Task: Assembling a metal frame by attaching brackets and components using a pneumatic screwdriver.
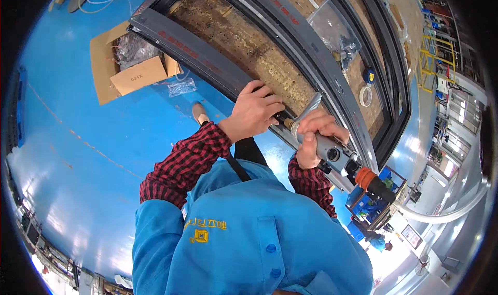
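My right hand (pixel 317 137) is wrapped round a silver-grey air drill (pixel 332 151), whose narrow brass-coloured front end points left toward my other hand. An orange and black coupling (pixel 369 181) joins the tool to a pale hose. Curled over the near rail of a dark grey metal frame (pixel 199 61), my left hand (pixel 254 111) has its fingertips closed by the drill's front end. Something dark shows at those fingertips, too hidden to name. The exact point where the drill meets the work is also hidden by my fingers.
Beneath the frames lies a worn wooden bench top (pixel 249 41). A clear plastic bag (pixel 332 28), a tape roll (pixel 365 96) and a blue tape measure (pixel 369 75) lie beyond. On the blue floor at left stands an open cardboard box (pixel 137 77). The pale hose (pixel 441 217) loops right.
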The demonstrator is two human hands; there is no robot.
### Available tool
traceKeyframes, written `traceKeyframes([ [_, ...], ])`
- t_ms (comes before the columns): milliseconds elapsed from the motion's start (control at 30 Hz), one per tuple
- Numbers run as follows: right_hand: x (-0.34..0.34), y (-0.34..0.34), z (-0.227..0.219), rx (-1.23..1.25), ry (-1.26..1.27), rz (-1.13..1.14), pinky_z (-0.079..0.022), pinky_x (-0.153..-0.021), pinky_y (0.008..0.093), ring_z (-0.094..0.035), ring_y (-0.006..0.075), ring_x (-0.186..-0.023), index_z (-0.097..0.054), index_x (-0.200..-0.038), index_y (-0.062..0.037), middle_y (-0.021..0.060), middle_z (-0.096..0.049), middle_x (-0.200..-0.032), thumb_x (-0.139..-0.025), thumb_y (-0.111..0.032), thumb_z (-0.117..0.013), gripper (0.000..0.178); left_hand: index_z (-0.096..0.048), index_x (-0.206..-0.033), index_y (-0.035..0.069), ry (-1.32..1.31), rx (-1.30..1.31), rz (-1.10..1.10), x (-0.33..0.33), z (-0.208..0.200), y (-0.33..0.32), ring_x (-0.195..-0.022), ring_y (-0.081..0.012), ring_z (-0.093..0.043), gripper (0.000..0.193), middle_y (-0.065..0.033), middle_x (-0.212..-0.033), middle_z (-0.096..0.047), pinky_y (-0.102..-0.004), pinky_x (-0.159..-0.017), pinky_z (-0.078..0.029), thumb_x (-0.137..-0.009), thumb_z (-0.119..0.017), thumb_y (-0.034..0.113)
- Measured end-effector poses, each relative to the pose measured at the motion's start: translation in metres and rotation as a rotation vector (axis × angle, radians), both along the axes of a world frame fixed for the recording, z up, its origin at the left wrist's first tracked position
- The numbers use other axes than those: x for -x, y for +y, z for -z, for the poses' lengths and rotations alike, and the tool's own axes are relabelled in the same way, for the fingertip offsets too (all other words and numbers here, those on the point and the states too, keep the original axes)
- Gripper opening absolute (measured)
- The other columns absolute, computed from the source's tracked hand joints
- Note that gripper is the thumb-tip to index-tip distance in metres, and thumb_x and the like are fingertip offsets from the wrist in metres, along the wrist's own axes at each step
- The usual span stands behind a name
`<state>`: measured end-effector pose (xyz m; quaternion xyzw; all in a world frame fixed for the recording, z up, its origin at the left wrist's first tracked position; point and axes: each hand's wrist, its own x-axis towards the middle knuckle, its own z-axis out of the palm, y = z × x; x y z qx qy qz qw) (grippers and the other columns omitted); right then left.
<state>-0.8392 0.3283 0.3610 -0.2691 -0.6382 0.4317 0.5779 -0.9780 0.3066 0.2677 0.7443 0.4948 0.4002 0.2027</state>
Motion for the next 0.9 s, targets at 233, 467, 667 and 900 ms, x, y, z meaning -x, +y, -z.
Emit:
traceKeyframes([
  [233, 0.002, 0.001, -0.001, 0.028, -0.013, -0.024, -0.046, -0.059, 0.0319, -0.054, 0.0204, -0.059, -0.039, -0.095, -0.0104, 0.0080, -0.055, -0.073, -0.084, -0.008, -0.066, 0.029, -0.067, -0.099, 0.014, -0.006, -0.026, -0.015, 0.000, 0.001, 0.000, -0.103, -0.0207, -0.056, 0.036, 0.0047, -0.106, -0.066, -0.0437, -0.103, -0.036, -0.065, -0.076, 0.023],
  [467, 0.003, 0.010, -0.004, 0.113, -0.062, -0.020, -0.046, -0.061, 0.0331, -0.054, 0.0219, -0.061, -0.039, -0.097, -0.0104, 0.0087, -0.055, -0.074, -0.083, -0.006, -0.063, 0.028, -0.069, -0.099, 0.014, -0.007, 0.014, -0.004, 0.001, 0.001, 0.000, -0.102, -0.0198, -0.057, 0.036, 0.0054, -0.110, -0.068, -0.0438, -0.103, -0.036, -0.065, -0.076, 0.023],
  [667, 0.005, 0.012, -0.003, 0.094, -0.124, -0.056, -0.046, -0.062, 0.0333, -0.054, 0.0222, -0.062, -0.038, -0.098, -0.0107, 0.0084, -0.054, -0.075, -0.083, -0.004, -0.062, 0.028, -0.070, -0.098, 0.014, -0.005, 0.014, -0.019, -0.001, 0.001, 0.000, -0.102, -0.0198, -0.057, 0.035, 0.0050, -0.110, -0.068, -0.0437, -0.104, -0.036, -0.065, -0.076, 0.022],
  [900, 0.003, 0.012, 0.000, 0.157, -0.095, -0.004, -0.046, -0.062, 0.0334, -0.054, 0.0221, -0.062, -0.039, -0.098, -0.0109, 0.0083, -0.054, -0.075, -0.081, -0.004, -0.062, 0.030, -0.070, -0.097, 0.014, -0.014, -0.002, -0.021, -0.001, 0.001, -0.001, -0.102, -0.0198, -0.057, 0.034, 0.0050, -0.110, -0.069, -0.0438, -0.104, -0.036, -0.064, -0.076, 0.021],
])
